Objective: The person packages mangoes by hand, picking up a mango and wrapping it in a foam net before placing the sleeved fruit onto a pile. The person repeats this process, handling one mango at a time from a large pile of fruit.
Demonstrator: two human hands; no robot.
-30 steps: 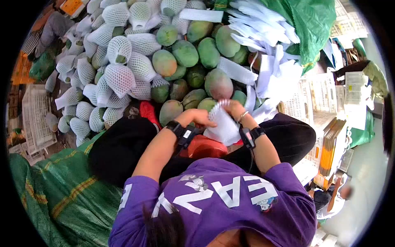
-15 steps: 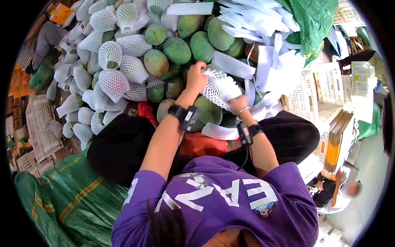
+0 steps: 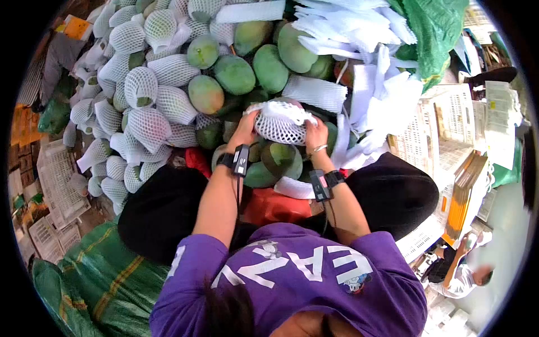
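Observation:
A mango in a white foam net sleeve [image 3: 279, 122] is held crosswise between my two hands, above the pile. My left hand [image 3: 245, 132] is closed around its left end. At the other end, the fingers of my right hand [image 3: 316, 135] grip the edge of the sleeve. The net is stretched wide over the fruit, and most of the mango's skin is hidden. Bare green mangoes [image 3: 234, 73] lie just beyond my hands. More bare mangoes [image 3: 279, 157] lie below them, close to a flat foam sleeve [image 3: 295, 188].
Netted mangoes [image 3: 149, 128] are heaped at the left. Loose flat foam sleeves [image 3: 359, 28] pile up at the upper right beside a green sack [image 3: 435, 33]. White plastic crates [image 3: 449, 118] stand on the right. Another person [image 3: 463, 275] is at the lower right.
My left hand has moved down and left, and my right hand slightly up and left. The sleeve, slanted before, now lies level between them and is spread wider around the mango.

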